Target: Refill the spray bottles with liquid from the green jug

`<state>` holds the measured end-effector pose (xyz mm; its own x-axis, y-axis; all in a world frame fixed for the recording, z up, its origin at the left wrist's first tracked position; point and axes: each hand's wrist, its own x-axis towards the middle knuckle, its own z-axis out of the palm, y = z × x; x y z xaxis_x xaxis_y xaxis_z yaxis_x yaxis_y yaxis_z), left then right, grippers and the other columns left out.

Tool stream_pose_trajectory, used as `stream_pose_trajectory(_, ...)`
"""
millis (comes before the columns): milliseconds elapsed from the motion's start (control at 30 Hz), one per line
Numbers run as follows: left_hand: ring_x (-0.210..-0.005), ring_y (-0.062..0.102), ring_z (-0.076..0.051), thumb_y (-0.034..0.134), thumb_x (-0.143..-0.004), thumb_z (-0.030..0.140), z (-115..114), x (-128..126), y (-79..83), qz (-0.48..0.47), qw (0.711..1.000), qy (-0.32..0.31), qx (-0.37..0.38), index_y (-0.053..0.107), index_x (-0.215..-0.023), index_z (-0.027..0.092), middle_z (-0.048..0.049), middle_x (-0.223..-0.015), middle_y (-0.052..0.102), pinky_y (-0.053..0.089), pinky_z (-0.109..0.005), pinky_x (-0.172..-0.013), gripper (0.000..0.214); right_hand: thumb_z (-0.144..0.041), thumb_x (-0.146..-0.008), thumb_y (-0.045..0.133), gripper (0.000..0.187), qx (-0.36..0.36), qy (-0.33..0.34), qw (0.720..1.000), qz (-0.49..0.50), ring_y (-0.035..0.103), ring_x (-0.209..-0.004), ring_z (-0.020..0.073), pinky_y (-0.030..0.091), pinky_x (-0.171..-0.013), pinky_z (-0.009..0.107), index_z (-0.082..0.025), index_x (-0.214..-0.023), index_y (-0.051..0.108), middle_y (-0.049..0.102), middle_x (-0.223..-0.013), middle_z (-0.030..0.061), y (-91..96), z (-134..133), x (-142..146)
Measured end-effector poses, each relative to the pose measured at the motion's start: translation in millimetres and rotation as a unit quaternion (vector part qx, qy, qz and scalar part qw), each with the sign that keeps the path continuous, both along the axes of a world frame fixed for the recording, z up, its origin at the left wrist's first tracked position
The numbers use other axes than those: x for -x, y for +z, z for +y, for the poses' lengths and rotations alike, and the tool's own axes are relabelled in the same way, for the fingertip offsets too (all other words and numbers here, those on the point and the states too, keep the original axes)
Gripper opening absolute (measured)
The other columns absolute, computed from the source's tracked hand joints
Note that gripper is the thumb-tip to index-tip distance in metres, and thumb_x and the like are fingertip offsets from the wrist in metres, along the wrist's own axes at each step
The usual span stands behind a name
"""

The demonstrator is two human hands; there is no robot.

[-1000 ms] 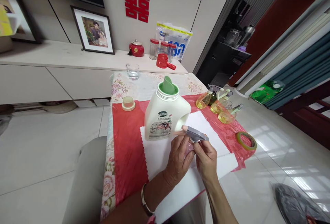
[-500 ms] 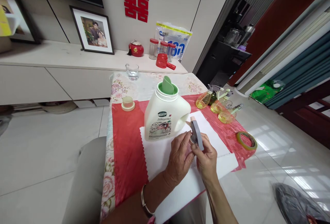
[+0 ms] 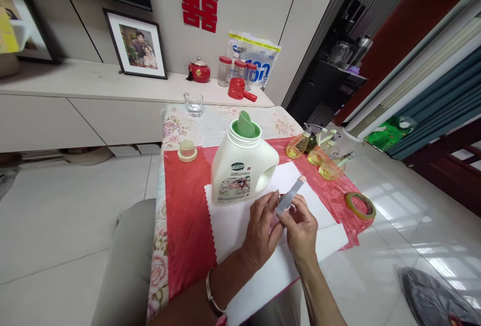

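Observation:
A grey spray head with a pale pink tip is pinched in my right hand, above the white paper. My left hand is closed right beside it, fingers curled at the head's lower end. What sits inside that left hand is hidden by its own fingers. Just beyond both hands a white detergent jug stands upright, its mouth uncapped and showing a green pouring spout. A translucent cap rests on the red sheet to the jug's left.
Several spray bottles with yellow liquid stand at the table's right side. Nearer, a roll of tape lies by the edge. A glass mug is at the back. White paper lies over the red plastic sheet.
The grey spray head has turned: its pink tip pointed up and left towards the jug, and now points up and right. My hands have stayed in nearly the same place.

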<state>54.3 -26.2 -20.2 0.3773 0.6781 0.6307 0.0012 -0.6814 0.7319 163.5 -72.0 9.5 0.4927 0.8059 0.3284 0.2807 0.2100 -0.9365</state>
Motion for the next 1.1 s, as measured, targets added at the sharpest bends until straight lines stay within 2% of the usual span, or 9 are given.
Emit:
stream_pose_trajectory(133,-0.131,0.051,-0.028,0.044,-0.1,0.025,-1,0,2.4,-0.013,1.0,0.001,0.019,0.029,-0.154,0.021,-0.0172,-0.14,0.051,0.046,-0.047,-0.109,0.057,-0.034,-0.085,0.074,0.032,0.022,-0.026,0.999,-0.006,0.056,-0.102,0.017,0.046,-0.089,0.029,-0.022,-0.113,0.065,0.06,-0.112,0.0043,0.4,1,5)
stream_pose_trajectory(267,-0.133,0.05,-0.03,0.052,-0.093,0.019,-5,-5,-0.1,-0.02,0.999,0.032,0.039,0.026,-0.154,0.021,-0.0177,-0.142,0.048,0.047,-0.049,-0.109,0.066,-0.04,-0.084,0.075,0.043,0.087,0.041,0.995,-0.02,0.058,-0.115,0.0231,0.048,-0.099,0.035,-0.023,-0.122,0.066,0.061,-0.123,0.0076,10.1,-7,-3)
stream_pose_trajectory(400,-0.135,0.047,-0.036,0.063,-0.077,0.014,-10,-12,-11.8,0.009,0.996,0.048,0.072,0.014,-0.155,0.019,-0.0208,-0.147,0.042,0.043,-0.058,-0.111,0.092,-0.044,-0.081,0.077,0.065,0.165,0.105,0.981,-0.005,0.049,-0.134,0.0255,0.046,-0.111,0.04,-0.029,-0.14,0.054,0.049,-0.145,0.0081,4.5,-18,-20)
stream_pose_trajectory(533,-0.142,0.04,-0.037,0.062,-0.064,0.006,-12,-14,-22.1,0.01,0.996,-0.023,0.087,0.005,-0.156,0.018,-0.021,-0.154,0.035,0.039,-0.06,-0.115,0.11,-0.043,-0.071,0.084,0.079,0.186,0.082,0.978,-0.039,0.046,-0.137,0.0282,0.046,-0.112,0.044,-0.025,-0.14,0.052,0.043,-0.15,0.0122,-8.3,-23,-32)
stream_pose_trajectory(667,-0.15,0.027,-0.037,0.059,-0.065,0.005,-14,-13,-20.8,0.025,0.989,-0.019,0.146,0.003,-0.156,0.014,-0.0224,-0.161,0.023,0.031,-0.058,-0.121,0.107,-0.047,-0.069,0.085,0.078,0.167,0.017,0.985,-0.031,0.055,-0.128,0.0288,0.055,-0.101,0.042,-0.021,-0.136,0.052,0.048,-0.145,0.0145,7.0,-13,-49)
stream_pose_trajectory(800,-0.144,0.034,-0.034,0.052,-0.07,0.004,-11,-10,-12.6,0.084,0.978,-0.023,0.19,0.025,-0.152,0.011,-0.0199,-0.153,0.036,0.028,-0.056,-0.122,0.087,-0.055,-0.063,0.085,0.086,0.123,-0.1,0.983,-0.09,0.06,-0.118,0.032,0.057,-0.093,0.044,-0.016,-0.133,0.054,0.06,-0.13,0.0162,43.8,28,-77)
stream_pose_trajectory(900,-0.133,0.044,-0.031,0.048,-0.072,0.001,-8,-5,-6.7,0.124,0.974,-0.053,0.182,0.041,-0.145,0.014,-0.0162,-0.143,0.047,0.034,-0.052,-0.117,0.074,-0.054,-0.061,0.086,0.086,0.108,-0.09,0.983,-0.118,0.059,-0.118,0.0327,0.052,-0.099,0.048,-0.016,-0.131,0.056,0.061,-0.128,0.0156,59.1,77,-93)
stream_pose_trajectory(1000,-0.127,0.046,-0.031,0.048,-0.071,0.0,-6,-2,-1.9,0.16,0.97,-0.073,0.168,0.047,-0.14,0.016,-0.0146,-0.139,0.05,0.037,-0.051,-0.113,0.07,-0.054,-0.062,0.087,0.08,0.092,-0.044,0.986,-0.133,0.06,-0.114,0.0308,0.053,-0.097,0.047,-0.016,-0.126,0.057,0.061,-0.125,0.0145,55.8,132,-96)
stream_pose_trajectory(1100,-0.124,0.047,-0.032,0.05,-0.072,0.002,-5,-3,-0.6,0.192,0.962,-0.085,0.177,0.052,-0.136,0.014,-0.0151,-0.137,0.051,0.039,-0.05,-0.109,0.065,-0.048,-0.087,0.073,0.055,0.074,0.011,0.986,-0.15,0.061,-0.109,0.0228,0.054,-0.096,0.042,-0.013,-0.126,0.057,0.061,-0.121,0.0116,43.3,182,-86)
